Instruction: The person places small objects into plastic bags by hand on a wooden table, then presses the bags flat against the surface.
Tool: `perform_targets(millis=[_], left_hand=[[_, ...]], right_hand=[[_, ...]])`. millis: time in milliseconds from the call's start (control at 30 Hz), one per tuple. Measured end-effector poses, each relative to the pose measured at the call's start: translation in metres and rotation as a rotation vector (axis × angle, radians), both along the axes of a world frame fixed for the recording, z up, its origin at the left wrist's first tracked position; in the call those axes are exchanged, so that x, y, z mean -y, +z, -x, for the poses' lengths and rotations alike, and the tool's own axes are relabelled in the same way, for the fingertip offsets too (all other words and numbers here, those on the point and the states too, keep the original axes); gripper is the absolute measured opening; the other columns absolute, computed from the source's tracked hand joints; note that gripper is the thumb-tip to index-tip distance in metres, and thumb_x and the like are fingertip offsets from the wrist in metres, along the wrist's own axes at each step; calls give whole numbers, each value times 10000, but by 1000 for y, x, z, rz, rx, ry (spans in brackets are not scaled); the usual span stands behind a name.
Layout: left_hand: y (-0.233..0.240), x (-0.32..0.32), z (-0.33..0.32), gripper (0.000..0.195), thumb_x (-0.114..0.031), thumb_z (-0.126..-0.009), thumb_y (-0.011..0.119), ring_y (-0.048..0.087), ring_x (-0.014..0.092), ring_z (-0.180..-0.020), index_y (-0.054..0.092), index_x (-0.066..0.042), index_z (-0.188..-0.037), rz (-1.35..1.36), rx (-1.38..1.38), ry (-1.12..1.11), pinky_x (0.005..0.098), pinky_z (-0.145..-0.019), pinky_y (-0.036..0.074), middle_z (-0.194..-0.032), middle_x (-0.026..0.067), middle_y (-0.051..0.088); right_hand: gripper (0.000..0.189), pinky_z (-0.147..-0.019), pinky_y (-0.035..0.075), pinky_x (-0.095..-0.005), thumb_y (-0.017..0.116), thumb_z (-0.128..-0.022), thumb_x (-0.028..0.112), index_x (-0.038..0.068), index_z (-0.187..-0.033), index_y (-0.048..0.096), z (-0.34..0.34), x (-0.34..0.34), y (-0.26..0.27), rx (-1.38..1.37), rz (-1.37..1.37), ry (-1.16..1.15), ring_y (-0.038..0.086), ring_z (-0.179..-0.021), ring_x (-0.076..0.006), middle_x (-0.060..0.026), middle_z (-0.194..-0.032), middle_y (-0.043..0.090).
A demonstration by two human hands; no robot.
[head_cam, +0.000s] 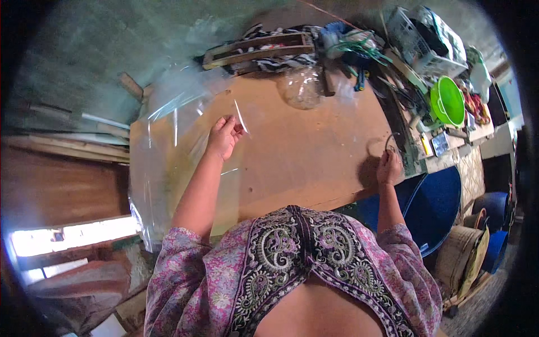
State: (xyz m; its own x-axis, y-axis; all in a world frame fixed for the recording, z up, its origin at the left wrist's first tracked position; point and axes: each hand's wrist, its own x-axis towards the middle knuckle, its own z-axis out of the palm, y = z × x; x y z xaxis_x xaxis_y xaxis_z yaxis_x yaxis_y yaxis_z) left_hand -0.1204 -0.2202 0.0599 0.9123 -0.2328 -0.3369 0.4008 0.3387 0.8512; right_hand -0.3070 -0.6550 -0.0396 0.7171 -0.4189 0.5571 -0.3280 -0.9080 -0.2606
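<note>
My left hand (226, 135) is raised over the left half of a wooden tabletop (303, 156). Between its thumb and fingers it pinches a small piece of clear plastic film (241, 117), one edge of which shines white. Over at the table's right edge, my right hand (389, 167) is closed around a thin, dark, curved object (388, 141); what it is exactly cannot be made out. Under my left forearm, a large sheet of clear plastic (185, 113) covers the left part of the tabletop and hangs past its edge.
A crumpled clear plastic bag (301, 88) and a narrow wooden box (261, 50) lie at the far side. Along the right stand a green plastic basin (446, 101), a crate (421, 46) and tools. Below it is a blue barrel (438, 210). Wooden boards (71, 153) lie left.
</note>
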Motion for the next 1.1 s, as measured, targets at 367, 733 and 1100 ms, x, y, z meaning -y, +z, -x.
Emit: perform_targets(millis=[367, 733, 1100], left_hand=[[18, -79, 72, 232, -332, -921, 358, 568, 257, -943, 482, -137, -945, 293, -14, -91, 361, -786, 462, -1091, 96, 551], [43, -64, 97, 301, -290, -903, 423, 556, 283, -974, 376, -95, -1127, 362, -29, 212, 342, -793, 486, -1125, 144, 520], [35, -79, 91, 284, -300, -902, 426, 517, 237, -1039, 458, -82, -1080, 406, 7, 367, 337, -860, 431, -1105, 111, 540]], right_hand=[[260, -619, 454, -266, 460, -759, -97, -1, -970, 579, -80, -142, 76, 430, -1051, 387, 520, -700, -147, -78, -873, 539], [701, -732, 462, -340, 746, -604, 134, 15, -1187, 375, -91, -357, 163, 89, -459, 818, 526, -811, -252, -181, -1087, 406], [599, -682, 475, -317, 682, -661, 24, 31, -1187, 395, -121, -369, 138, 89, -600, 863, 598, -702, -222, -192, -1084, 418]])
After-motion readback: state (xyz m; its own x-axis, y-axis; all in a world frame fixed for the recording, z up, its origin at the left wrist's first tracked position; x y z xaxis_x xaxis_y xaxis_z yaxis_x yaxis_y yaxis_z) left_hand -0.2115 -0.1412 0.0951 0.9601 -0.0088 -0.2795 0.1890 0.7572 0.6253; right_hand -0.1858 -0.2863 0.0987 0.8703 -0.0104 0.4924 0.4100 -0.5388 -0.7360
